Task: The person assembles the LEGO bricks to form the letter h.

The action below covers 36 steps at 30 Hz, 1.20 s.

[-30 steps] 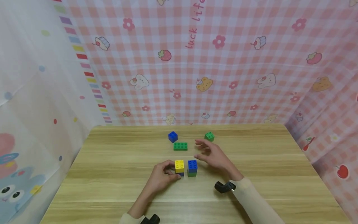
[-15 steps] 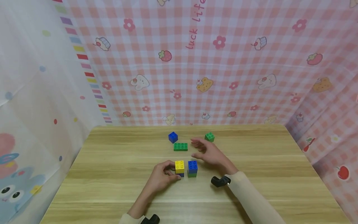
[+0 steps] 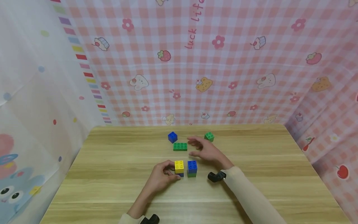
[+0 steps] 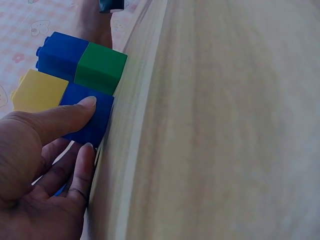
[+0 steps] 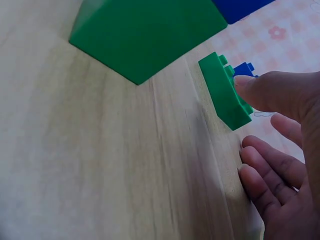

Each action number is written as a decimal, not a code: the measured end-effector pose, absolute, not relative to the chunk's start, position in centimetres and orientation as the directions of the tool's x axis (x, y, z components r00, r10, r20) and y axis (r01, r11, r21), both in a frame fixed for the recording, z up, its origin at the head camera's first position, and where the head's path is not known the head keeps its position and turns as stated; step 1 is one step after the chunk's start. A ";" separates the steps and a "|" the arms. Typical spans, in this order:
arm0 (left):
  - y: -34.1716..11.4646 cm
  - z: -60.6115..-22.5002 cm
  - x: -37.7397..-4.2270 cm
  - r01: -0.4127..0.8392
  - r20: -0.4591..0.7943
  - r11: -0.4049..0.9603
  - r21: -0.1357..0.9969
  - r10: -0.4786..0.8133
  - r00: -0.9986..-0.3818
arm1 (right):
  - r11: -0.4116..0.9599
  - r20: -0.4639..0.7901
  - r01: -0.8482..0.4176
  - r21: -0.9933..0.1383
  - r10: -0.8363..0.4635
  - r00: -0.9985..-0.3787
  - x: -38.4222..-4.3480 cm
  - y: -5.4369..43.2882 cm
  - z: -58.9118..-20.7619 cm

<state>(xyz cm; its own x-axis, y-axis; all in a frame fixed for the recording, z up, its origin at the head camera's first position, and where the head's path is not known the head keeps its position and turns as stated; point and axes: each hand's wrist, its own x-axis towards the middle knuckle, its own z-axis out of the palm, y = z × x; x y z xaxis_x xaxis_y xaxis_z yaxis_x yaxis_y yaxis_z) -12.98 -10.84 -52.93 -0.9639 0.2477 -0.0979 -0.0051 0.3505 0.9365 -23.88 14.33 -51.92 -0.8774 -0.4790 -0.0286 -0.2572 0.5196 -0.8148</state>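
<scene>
My left hand holds a two-brick stack, a yellow brick on top of a blue brick. In the left wrist view its thumb lies across the blue brick's side, fingers curled around behind. Just right of it stands a second stack, a blue brick on a green brick. My right hand holds nothing, fingers spread and thumb apart, with its fingertips close to the right end of a flat long green brick. The right wrist view shows that long brick just beyond the thumb.
Behind the long green brick sits a loose blue brick. A small green brick lies behind the right hand. All stand on a wooden table, with a checked cloth hanging behind its far edge.
My right hand has moved left and slightly away from me, closing in on the long green brick. The left hand and both stacks have stayed in place.
</scene>
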 end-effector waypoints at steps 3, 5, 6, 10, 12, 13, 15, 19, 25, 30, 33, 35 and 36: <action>-10.8 -52.9 -13.0 -0.020 -0.112 0.349 0.937 0.247 -0.963 | 0.506 -0.034 -0.250 -0.825 -0.486 -0.873 -24.1 14.1 -51.9; -10.8 -52.9 -13.0 -0.026 -0.118 0.346 0.938 0.248 -0.961 | 0.503 -0.032 -0.256 -0.825 -0.494 -0.869 -24.4 13.9 -52.0; -10.8 -52.9 -13.0 -0.026 -0.118 0.346 0.938 0.250 -0.961 | 0.504 -0.032 -0.259 -0.824 -0.497 -0.867 -24.5 13.8 -52.1; -10.8 -53.1 -12.9 -0.015 -0.107 0.344 0.939 0.251 -0.962 | 0.522 -0.005 -0.298 -0.799 -0.502 -0.865 -24.8 13.3 -52.5; -10.8 -53.1 -12.9 -0.012 -0.103 0.343 0.939 0.249 -0.963 | 0.529 0.001 -0.301 -0.794 -0.494 -0.870 -24.9 13.1 -52.5; -10.8 -53.0 -12.9 -0.010 -0.101 0.343 0.939 0.248 -0.963 | 0.532 0.003 -0.299 -0.792 -0.487 -0.873 -24.9 13.0 -52.5; -10.8 -53.0 -12.9 -0.008 -0.099 0.341 0.940 0.249 -0.963 | 0.533 -0.002 -0.284 -0.797 -0.473 -0.881 -24.8 12.8 -52.4; -10.8 -52.9 -12.9 -0.007 -0.097 0.337 0.941 0.250 -0.963 | 0.544 0.013 -0.289 -0.788 -0.455 -0.890 -24.7 12.4 -52.6; -10.8 -53.0 -12.8 -0.011 -0.098 0.328 0.945 0.250 -0.963 | 0.575 0.062 -0.345 -0.742 -0.453 -0.889 -24.6 12.0 -53.0; -10.8 -53.2 -12.8 -0.017 -0.102 0.323 0.946 0.249 -0.963 | 0.580 0.077 -0.349 -0.736 -0.441 -0.894 -24.6 11.8 -53.2; -10.8 -53.0 -12.8 -0.013 -0.099 0.326 0.945 0.249 -0.963 | 0.575 0.079 -0.345 -0.742 -0.436 -0.896 -24.6 11.8 -53.2; -10.8 -52.9 -12.8 -0.007 -0.095 0.331 0.943 0.249 -0.964 | 0.573 0.078 -0.340 -0.746 -0.432 -0.898 -24.6 11.8 -53.1; -10.8 -52.9 -12.8 -0.005 -0.093 0.335 0.942 0.249 -0.964 | 0.572 0.075 -0.336 -0.748 -0.430 -0.900 -24.6 11.9 -53.2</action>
<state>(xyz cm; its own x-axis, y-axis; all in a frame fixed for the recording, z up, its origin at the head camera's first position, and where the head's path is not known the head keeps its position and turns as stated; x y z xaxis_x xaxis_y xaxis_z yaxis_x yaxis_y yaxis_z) -12.81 -10.85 -52.88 -0.9641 0.2487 -0.0930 -0.0045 0.3347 0.9423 -24.60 11.86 -53.15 -0.8995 -0.4305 0.0747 -0.3361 0.5725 -0.7479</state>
